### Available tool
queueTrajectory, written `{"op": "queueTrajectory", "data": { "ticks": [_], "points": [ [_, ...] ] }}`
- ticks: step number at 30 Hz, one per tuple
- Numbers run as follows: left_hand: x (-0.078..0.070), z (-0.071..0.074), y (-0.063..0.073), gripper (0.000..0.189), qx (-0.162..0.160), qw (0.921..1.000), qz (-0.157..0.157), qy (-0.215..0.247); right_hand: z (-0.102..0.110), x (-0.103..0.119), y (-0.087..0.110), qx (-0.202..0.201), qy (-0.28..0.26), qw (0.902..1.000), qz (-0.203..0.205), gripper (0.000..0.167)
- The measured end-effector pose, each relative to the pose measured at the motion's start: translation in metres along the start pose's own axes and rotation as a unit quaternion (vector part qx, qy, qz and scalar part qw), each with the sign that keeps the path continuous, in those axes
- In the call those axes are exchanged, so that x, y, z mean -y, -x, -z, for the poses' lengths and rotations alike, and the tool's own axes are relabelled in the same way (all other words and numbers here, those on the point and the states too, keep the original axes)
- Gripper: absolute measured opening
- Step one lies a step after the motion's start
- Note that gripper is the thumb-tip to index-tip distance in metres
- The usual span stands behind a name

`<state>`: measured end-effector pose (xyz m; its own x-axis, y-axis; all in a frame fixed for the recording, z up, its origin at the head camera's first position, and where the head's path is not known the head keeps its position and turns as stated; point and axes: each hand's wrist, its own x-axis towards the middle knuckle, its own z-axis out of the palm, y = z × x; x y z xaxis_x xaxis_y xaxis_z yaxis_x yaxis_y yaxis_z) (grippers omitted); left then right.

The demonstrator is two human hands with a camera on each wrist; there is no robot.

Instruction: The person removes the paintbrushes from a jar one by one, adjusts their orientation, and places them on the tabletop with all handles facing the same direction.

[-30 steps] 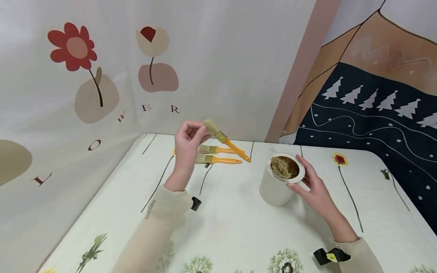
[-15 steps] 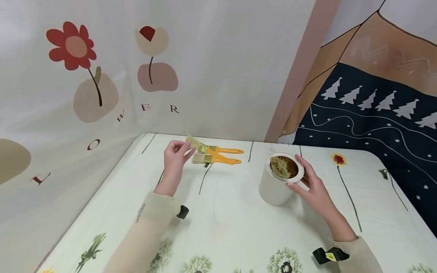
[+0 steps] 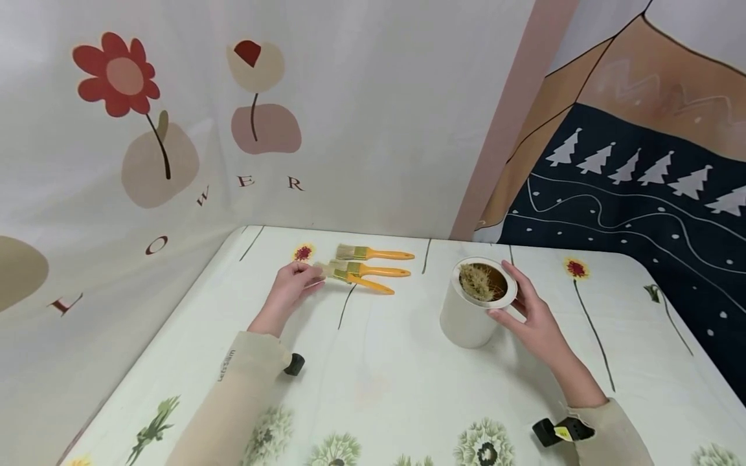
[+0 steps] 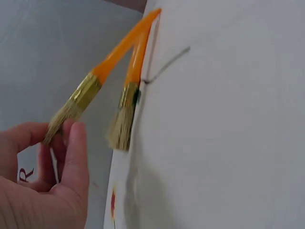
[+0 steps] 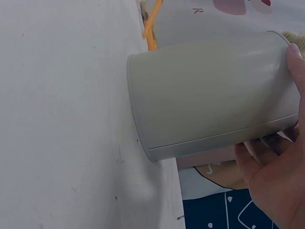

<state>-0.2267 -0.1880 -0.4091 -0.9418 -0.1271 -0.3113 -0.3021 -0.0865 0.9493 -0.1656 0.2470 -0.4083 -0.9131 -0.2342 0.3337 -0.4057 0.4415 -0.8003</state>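
My left hand (image 3: 291, 285) pinches a paintbrush (image 3: 373, 285) by its pale bristles, with the orange handle slanting away to the right. Its handle is low by the table and crosses close to the nearer of two other paintbrushes, the middle brush (image 3: 384, 272). Behind that lies the far brush (image 3: 389, 255). In the left wrist view, thumb and fingers hold the bristle tips of the paintbrush (image 4: 86, 93). My right hand (image 3: 536, 320) grips the upper side of a white canister (image 3: 469, 323), slightly tilted. A straw-coloured bristly tuft (image 3: 476, 283) shows inside its mouth.
A white flower-printed cloth (image 3: 373, 388) covers the table. A printed curtain (image 3: 373, 129) hangs along the back edge, and a dark curtain with tree prints (image 3: 618, 213) hangs at the right. Each wrist wears a small black device.
My left hand has come down and to the left with the paintbrush, from above the other brushes to their near side. My right hand stays on the canister.
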Motion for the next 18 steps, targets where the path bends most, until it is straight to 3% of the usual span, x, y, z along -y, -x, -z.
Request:
{"op": "queueTrajectory", "data": {
  "ticks": [4,11,14,18],
  "points": [
    [0.003,0.008,-0.004,0.015,0.038,0.9941,0.018,-0.1,0.001,0.001,-0.001,0.001,0.0,1.0,-0.002,0.082],
    [0.007,0.009,-0.01,0.023,0.078,0.9654,0.039,-0.246,0.001,0.001,-0.001,0.0,0.001,1.0,-0.003,0.082],
    [0.005,0.008,-0.009,0.024,0.068,0.9492,0.028,-0.306,0.001,0.001,-0.001,0.0,0.0,1.0,-0.002,0.081],
    [-0.005,0.003,-0.004,0.022,0.039,0.9243,-0.022,-0.379,0.001,0.001,-0.001,0.002,0.0,1.0,-0.001,0.081]
  ]
}}
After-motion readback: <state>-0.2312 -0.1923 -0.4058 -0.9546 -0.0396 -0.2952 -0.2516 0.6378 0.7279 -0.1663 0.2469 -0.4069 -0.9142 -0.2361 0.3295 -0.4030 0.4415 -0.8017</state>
